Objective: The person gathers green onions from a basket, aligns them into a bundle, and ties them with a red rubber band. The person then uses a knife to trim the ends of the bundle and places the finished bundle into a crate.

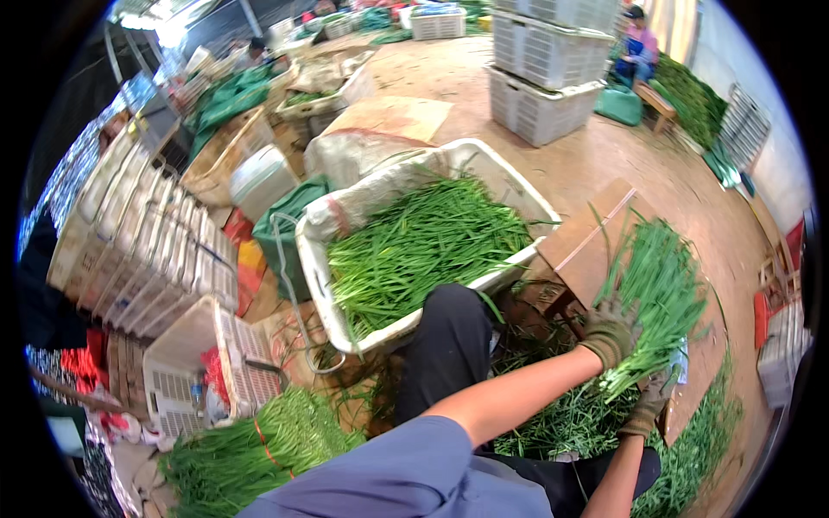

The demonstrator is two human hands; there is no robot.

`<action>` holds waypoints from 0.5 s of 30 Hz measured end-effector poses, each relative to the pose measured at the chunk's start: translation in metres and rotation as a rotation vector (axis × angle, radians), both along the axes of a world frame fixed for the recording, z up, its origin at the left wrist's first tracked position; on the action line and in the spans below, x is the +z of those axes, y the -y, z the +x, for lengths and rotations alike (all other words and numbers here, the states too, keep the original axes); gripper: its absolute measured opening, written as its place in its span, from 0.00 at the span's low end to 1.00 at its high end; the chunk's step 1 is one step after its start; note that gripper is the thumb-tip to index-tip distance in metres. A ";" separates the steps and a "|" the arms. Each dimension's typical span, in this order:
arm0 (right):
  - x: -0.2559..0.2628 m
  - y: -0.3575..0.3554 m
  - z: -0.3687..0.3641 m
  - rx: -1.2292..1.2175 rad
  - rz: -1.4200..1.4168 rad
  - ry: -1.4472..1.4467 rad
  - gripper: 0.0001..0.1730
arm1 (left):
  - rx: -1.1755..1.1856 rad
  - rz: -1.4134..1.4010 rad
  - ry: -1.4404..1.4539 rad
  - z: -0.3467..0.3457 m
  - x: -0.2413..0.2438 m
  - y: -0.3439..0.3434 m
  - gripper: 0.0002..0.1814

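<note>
Both my hands wear olive-green gloves. My left hand (610, 327) rests on the stalks of a bunch of long green leafy stems, probably garlic chives (667, 285), lying over a small brown board-topped table (589, 226). Close beside the pale stem ends is my right hand (651, 398), its fingers partly hidden by the bunch, so its grip cannot be told. A white plastic crate (550, 217), lined with a woven sack, stands in front of my knee with loose green stems (427, 239) in it. A bundle tied with orange string (278, 447) lies at the lower left.
Stacked white crates stand at the left (155, 239) and at the top right (550, 71). An open crate (243, 362) is near my left side. Cut greens (557, 421) cover the floor around my legs. One person (638, 48) sits by a green heap at the far right.
</note>
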State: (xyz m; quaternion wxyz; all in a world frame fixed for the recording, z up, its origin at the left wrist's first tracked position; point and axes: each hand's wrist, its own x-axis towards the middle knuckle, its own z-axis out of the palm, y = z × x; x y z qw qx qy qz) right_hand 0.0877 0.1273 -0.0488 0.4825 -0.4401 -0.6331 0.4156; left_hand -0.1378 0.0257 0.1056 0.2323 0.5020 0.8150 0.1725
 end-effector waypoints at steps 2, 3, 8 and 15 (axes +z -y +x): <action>-0.014 -0.011 -0.021 0.093 -0.237 -0.194 0.27 | -0.080 -0.056 -0.110 0.014 -0.007 -0.001 0.36; -0.003 0.003 -0.054 0.023 -0.298 -0.278 0.31 | -0.085 -0.057 -0.156 0.018 -0.004 0.000 0.35; 0.006 -0.001 -0.046 0.310 -0.333 -0.302 0.32 | -0.162 0.137 0.103 -0.009 -0.004 0.012 0.36; 0.059 0.042 0.095 0.009 0.112 -0.019 0.32 | 0.015 0.568 0.526 -0.206 0.057 0.164 0.29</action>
